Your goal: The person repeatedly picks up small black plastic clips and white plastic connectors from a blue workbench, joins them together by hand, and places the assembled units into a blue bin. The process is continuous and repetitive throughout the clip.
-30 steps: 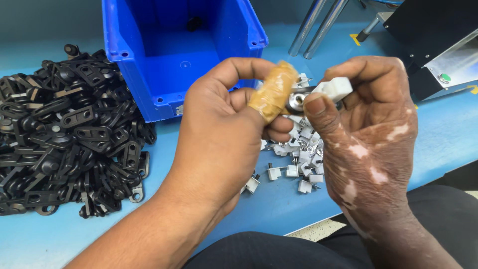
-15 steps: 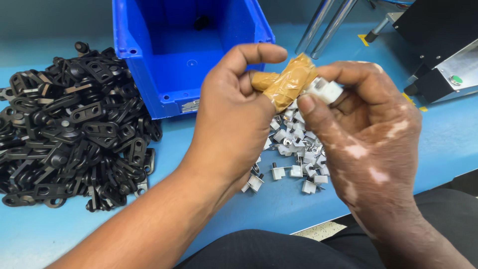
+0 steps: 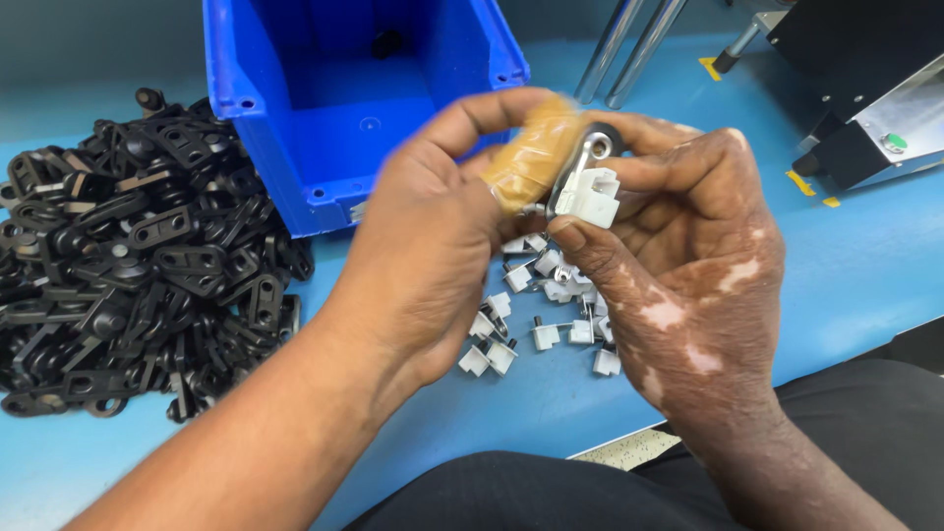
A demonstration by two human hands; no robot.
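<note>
My left hand [image 3: 433,246] and my right hand [image 3: 678,265] meet above the blue table. Between their fingertips is a small assembly: a white plastic clip [image 3: 593,194] joined to a black and metal bracket piece [image 3: 593,146]. My right thumb and fingers pinch the white clip. A left finger wrapped in tan tape [image 3: 531,152] presses against the bracket. Under the hands lies a loose pile of small white clips [image 3: 536,315].
A heap of black plastic brackets [image 3: 128,256] covers the table at the left. An open blue bin [image 3: 344,98] stands behind the hands. Two metal rods [image 3: 629,44] and a black machine [image 3: 865,88] are at the back right. My dark trousers [image 3: 551,492] are at the bottom.
Both hands stayed together and shifted slightly up in view. The white clip now sits joined to the black and metal piece, which shows more plainly between the fingers.
</note>
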